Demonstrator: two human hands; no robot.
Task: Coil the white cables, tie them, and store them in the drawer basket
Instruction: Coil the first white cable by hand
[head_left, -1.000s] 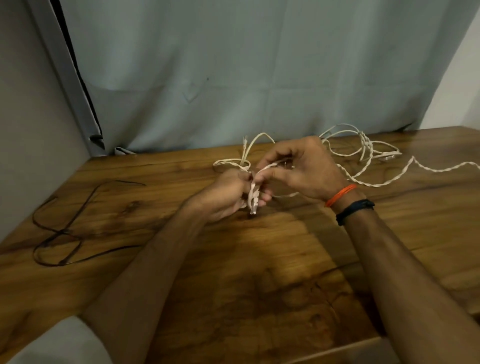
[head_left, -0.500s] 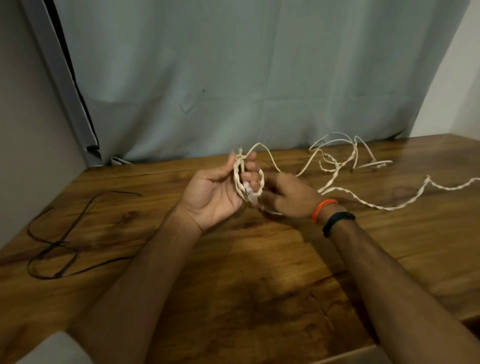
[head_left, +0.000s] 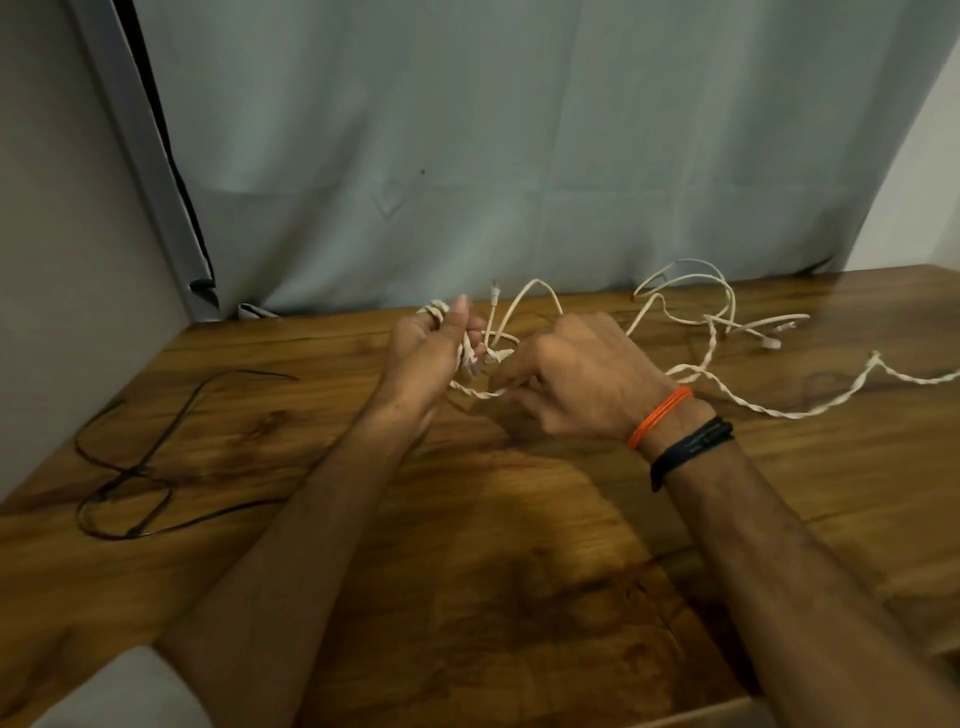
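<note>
1. Thin white twisted cables (head_left: 748, 402): the near end is bunched between the two hands, raised above the wooden worktop (head_left: 519, 545). The rest runs rightward, lying on the worktop in loose loops near the back edge, with one twisted strand going off the right border. Small plugs show at the loose ends to the right.
2. Left hand (head_left: 428, 358): turns of the white cables wrap over its upper fingers (head_left: 435, 312), and further strands hang down past the palm side. Thumb is raised and presses against the wrapped turns; fingers are curled round the bundle.
3. Right hand (head_left: 582, 379): back of the hand faces the camera. Fingers are curled inward and pinch the cable just right of the left hand's bundle. A twisted strand passes beneath it, from the left hand toward the wrist. Exact fingertip contact is hidden behind the knuckles.
4. One plug end stands upright just behind the gap between the hands.
5. Right wrist carries an orange thread band (head_left: 658, 415) and, just beside it, a black band (head_left: 691, 449).
6. Thin black cable (head_left: 130, 467): lies in loose crossing loops on the left part of the worktop, well apart from the hands.
7. Pale grey-blue curtain (head_left: 493, 156) hangs behind the worktop.
</note>
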